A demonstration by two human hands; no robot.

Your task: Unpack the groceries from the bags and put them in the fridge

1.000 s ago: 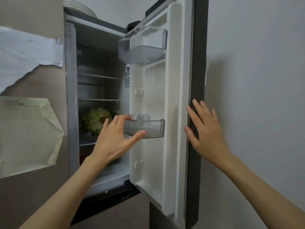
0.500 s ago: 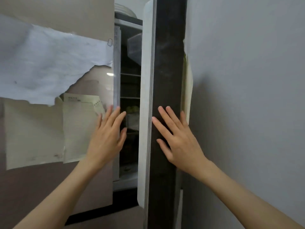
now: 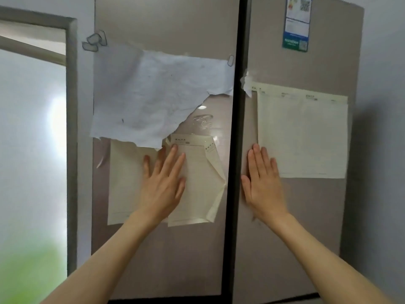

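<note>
Both fridge doors look closed, the left hand flat with fingers spread on the left door, the right hand flat on the right door beside the dark centre seam. No groceries or bags show. Sliding palms could tear the loose papers, or a fingertip could catch at the seam; open room lies right, toward the wall.

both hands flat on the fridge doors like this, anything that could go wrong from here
Two likely risks. The left hand presses on the creased cream sheet stuck to the left door, so sliding the palm could crumple it or pull it loose, as could brushing the torn white paper above. The right hand lies beside the dark gap between the doors; if the right door is not fully sealed, it may stay ajar.
</note>
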